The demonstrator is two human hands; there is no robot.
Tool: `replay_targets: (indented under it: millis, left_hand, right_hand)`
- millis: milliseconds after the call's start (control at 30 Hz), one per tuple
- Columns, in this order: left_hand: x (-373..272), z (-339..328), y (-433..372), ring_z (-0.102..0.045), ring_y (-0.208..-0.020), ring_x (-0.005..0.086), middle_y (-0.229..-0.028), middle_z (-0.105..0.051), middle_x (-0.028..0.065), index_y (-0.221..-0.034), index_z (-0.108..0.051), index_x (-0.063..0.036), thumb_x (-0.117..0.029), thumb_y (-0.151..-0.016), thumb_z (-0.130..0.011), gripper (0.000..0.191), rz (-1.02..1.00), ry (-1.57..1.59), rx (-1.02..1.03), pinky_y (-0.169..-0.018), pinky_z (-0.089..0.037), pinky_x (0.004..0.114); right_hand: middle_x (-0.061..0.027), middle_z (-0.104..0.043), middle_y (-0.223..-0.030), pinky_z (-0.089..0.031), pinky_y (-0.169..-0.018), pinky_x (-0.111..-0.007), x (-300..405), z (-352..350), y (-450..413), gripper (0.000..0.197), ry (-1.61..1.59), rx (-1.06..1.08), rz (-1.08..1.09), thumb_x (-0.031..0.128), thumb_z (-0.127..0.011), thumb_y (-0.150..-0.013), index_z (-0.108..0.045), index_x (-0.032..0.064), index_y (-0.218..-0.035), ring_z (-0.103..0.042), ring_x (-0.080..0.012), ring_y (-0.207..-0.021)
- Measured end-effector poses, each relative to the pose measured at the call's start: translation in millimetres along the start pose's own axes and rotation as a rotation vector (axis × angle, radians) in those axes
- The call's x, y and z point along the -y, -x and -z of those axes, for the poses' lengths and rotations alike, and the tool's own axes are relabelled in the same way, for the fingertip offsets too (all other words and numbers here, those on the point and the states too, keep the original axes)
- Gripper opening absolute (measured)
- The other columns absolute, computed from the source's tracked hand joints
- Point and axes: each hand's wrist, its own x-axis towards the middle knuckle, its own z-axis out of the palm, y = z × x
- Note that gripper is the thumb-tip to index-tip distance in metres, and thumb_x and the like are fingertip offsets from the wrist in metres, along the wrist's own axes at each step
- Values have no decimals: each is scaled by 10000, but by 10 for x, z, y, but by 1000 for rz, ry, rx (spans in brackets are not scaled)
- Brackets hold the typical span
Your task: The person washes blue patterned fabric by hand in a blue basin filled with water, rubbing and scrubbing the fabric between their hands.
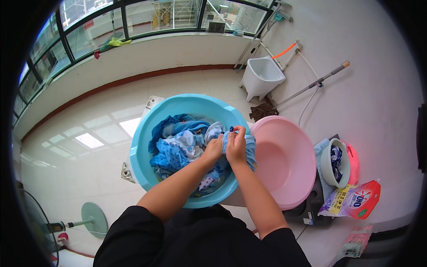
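Observation:
A large light-blue plastic basin [186,101] stands before me, with wet blue and white patterned cloth [173,150] heaped inside. Over its right side, my left hand [213,148] and my right hand [236,143] are close together, both gripping a light-blue patterned cloth [251,148]. Part of that cloth hangs over the basin's right rim. Dark nail polish shows on my fingers. Touching the blue basin on the right is a pink plastic basin [280,160], its bare bottom visible.
A white mop sink [263,71] stands by the wall, near a brown mop [265,111]. At right are a pale bowl [335,163] of dark cloth and a detergent pouch [352,200]. An electric fan [40,227] stands lower left. Windows [160,20] line the far wall.

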Motion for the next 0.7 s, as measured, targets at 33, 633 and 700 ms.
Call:
replay_targets:
  millis: [33, 633, 700]
  left_hand:
    - [-58, -30, 40, -474, -615, 114, -698, -540, 33, -772, -578, -4, -348, -880, -381, 412, -23, 64, -26, -572, -380, 260]
    - [48, 16, -1, -488, -603, 123, -672, -551, 25, -747, -577, -15, -238, -837, -407, 294, -84, 25, 68, -551, -380, 246]
    - [-91, 11, 85, -492, -594, 119, -692, -555, 31, -748, -581, -27, -244, -832, -434, 275, -97, 127, 10, -543, -384, 249]
  right_hand:
    - [-100, -467, -614, -352, -511, -323, -12, 8, -16, 159, 111, -55, 7, 114, -405, -858, -369, 24, -984, -464, -198, -552]
    - [-207, -570, -771, -405, -571, -463, 147, 32, 87, 397, 436, 176, -8, 125, -471, -795, -329, 52, -1158, -550, -383, -675]
    - [-195, -565, -862, -396, -640, -458, 259, 59, 78, 395, 495, 113, 29, 159, -494, -791, -359, 44, -1144, -548, -351, -759]
